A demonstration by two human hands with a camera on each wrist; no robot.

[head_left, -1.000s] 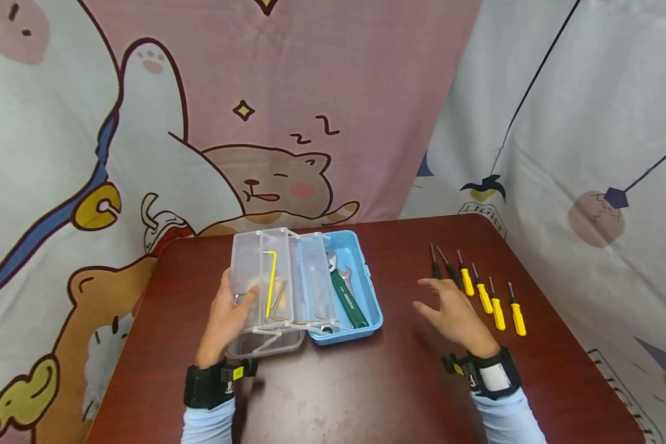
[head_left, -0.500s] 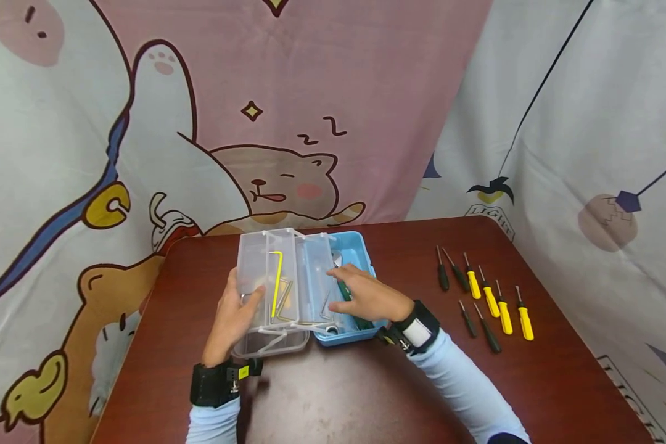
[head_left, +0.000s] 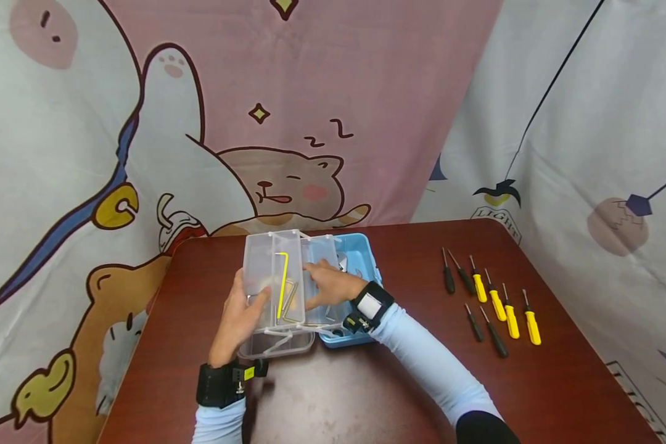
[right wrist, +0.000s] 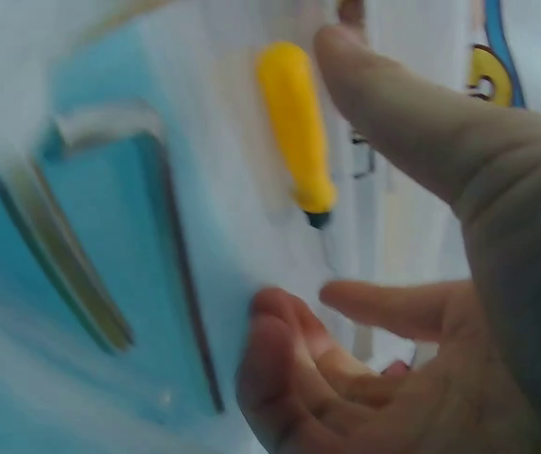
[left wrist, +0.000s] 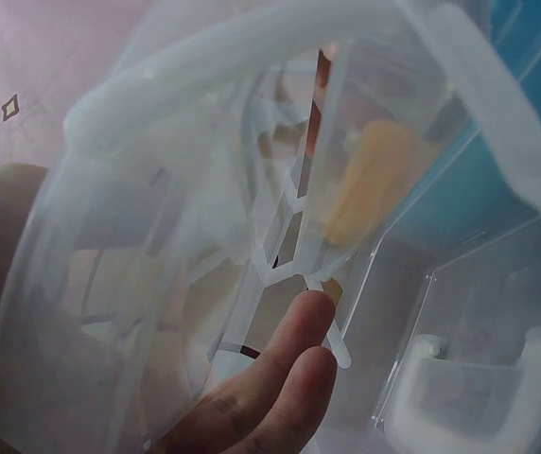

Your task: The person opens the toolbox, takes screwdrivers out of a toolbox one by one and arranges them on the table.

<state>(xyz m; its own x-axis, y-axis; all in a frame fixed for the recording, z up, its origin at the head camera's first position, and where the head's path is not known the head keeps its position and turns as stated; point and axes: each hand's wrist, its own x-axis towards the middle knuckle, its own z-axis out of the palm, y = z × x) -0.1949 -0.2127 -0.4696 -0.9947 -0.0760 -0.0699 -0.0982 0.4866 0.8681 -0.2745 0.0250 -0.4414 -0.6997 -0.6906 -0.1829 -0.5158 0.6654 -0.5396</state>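
Note:
My left hand [head_left: 241, 317] grips the left side of a clear plastic tray [head_left: 258, 256], thumb over its rim. In the left wrist view, fingertips [left wrist: 313, 331] show close to the tray's plastic lattice. The tray belongs to a blue toolbox [head_left: 373, 265] that stands opened out. My right hand [head_left: 335, 287] reaches over the tray's right part, thumb and fingers spread apart. A yellow-handled screwdriver [right wrist: 294, 128] appears between them in the right wrist view. A yellow hex key [head_left: 282, 287] and metal hex keys [head_left: 290, 299] lie in the tray. Bent metal keys [right wrist: 181, 265] are close by the right fingers.
Several yellow-handled screwdrivers [head_left: 512, 322] and several black-handled screwdrivers [head_left: 496, 339] lie on the right of the brown table [head_left: 338, 394]. A clear lid [head_left: 277, 346] is under the tray's near left. A printed curtain [head_left: 411, 92] hangs behind.
My right hand has moved left from beside the screwdrivers, across the blue toolbox to the tray, uncovering two black-handled screwdrivers. My left hand keeps its grip on the tray.

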